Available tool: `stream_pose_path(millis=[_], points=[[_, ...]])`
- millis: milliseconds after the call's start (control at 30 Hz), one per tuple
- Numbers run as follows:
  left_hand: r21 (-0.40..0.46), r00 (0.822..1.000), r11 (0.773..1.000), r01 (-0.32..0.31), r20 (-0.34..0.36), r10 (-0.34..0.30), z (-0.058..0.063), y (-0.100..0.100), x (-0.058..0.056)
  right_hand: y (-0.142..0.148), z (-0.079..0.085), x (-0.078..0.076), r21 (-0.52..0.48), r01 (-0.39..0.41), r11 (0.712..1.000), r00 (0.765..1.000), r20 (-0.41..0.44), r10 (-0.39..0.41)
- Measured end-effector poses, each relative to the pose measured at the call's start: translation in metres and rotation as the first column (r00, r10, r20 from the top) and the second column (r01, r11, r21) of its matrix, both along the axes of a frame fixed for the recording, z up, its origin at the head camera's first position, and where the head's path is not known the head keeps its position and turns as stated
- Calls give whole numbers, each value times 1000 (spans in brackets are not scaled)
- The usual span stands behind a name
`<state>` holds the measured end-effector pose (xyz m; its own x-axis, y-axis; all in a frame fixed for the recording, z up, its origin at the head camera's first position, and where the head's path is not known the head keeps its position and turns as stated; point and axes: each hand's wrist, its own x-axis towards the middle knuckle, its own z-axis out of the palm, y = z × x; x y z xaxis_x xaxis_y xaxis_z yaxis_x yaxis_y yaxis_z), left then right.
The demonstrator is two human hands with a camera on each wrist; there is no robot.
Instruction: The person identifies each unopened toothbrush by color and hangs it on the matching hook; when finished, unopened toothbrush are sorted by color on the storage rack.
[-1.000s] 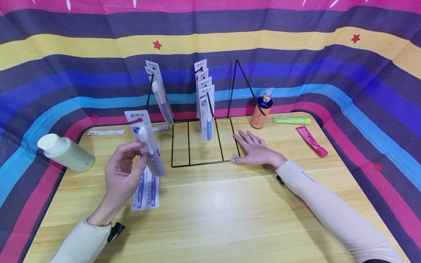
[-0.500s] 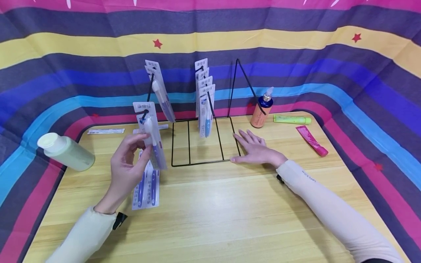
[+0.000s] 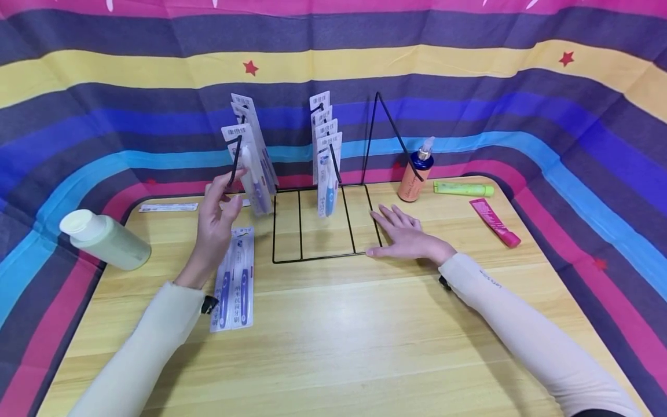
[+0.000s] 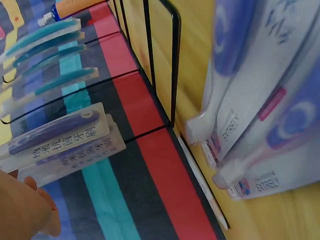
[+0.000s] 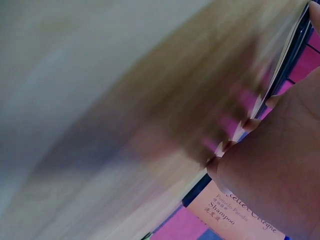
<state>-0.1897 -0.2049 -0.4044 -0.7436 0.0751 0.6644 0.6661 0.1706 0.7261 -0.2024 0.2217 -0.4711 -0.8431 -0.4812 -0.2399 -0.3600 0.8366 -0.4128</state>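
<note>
My left hand [image 3: 213, 220] is raised at the left hook of the black wire rack [image 3: 318, 258]. Its index finger touches the left edge of a packaged purple toothbrush [image 3: 252, 179] hanging there, and the thumb sits apart below. Behind it, more toothbrush packs [image 3: 247, 113] hang on the same hook. In the left wrist view the fingers [image 4: 42, 205] lie right at the lower packs [image 4: 65, 132]. My right hand [image 3: 403, 234] rests with spread fingers on the right side of the rack's base. Two purple toothbrush packs [image 3: 233, 281] lie on the table below my left hand.
Several blue toothbrush packs [image 3: 328, 179] hang on the middle hook; the right hook [image 3: 398, 136] is bare. A pump bottle [image 3: 414, 174], a green tube [image 3: 462, 189] and a pink tube [image 3: 495, 223] stand or lie rightward. A pale bottle [image 3: 109, 240] lies left.
My left hand has carried the purple toothbrush pack up and back onto the left hook, sliding it toward the others, and its pinch has loosened. My right hand has stayed on the rack.
</note>
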Motion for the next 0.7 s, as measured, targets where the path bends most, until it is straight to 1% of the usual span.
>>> stream_pose_path(millis=[100, 200, 267, 333, 467, 500, 600, 700], points=[[20, 1000, 1000, 14, 17, -15, 0, 0, -11, -1, 0, 0, -3, 0, 1000, 1000, -2, 0], [33, 1000, 999, 26, 6, -26, -2, -2, -20, -2, -1, -1, 2, -1, 1000, 1000, -7, 1], [44, 999, 998, 39, -2, -39, -3, -4, -24, -2, -1, -2, 4, 0, 1000, 1000, -9, 0], [52, 999, 998, 37, -2, -37, -5, -6, -26, -2, -1, -2, 5, 2, 1000, 1000, -8, -2], [72, 999, 997, 36, 23, -37, -11, -13, -23, -2, 0, -2, 5, 6, 1000, 1000, -4, -6], [67, 999, 997, 24, 30, -26, -14, -15, -21, -2, 0, -1, 5, 6, 1000, 1000, -3, -6], [62, 999, 998, 9, 52, -13, -20, -22, -13, -2, 0, -1, 13, 5, 1000, 1000, -3, -5], [58, 995, 998, -28, 101, 22, -26, -30, -2, -2, 0, 0, 18, 6, 1000, 1000, 0, -6]])
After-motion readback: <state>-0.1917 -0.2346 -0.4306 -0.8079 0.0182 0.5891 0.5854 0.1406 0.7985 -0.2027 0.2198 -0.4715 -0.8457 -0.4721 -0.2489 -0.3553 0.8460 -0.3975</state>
